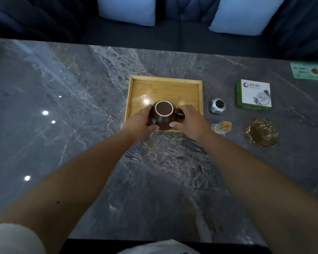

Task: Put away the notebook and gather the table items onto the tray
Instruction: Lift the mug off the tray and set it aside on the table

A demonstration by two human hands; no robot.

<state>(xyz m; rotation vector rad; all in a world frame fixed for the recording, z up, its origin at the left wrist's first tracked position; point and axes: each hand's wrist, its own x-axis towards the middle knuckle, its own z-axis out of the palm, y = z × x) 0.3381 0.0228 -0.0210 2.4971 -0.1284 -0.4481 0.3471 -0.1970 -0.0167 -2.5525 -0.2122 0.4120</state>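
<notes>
We see both hands cupped around an upside-down dark brown ceramic cup [163,115] at the near edge of the square bamboo tray [164,88]: the left hand [140,121] curls on its left side, the right hand [189,121] pinches its right side and handle. The silver faceted metal container [217,106] stands beside the tray's right edge.

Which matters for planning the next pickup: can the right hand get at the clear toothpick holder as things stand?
Probably yes. The clear toothpick holder sits just beside the right hand with nothing between them, but that hand is holding the upside-down brown cup.
</notes>
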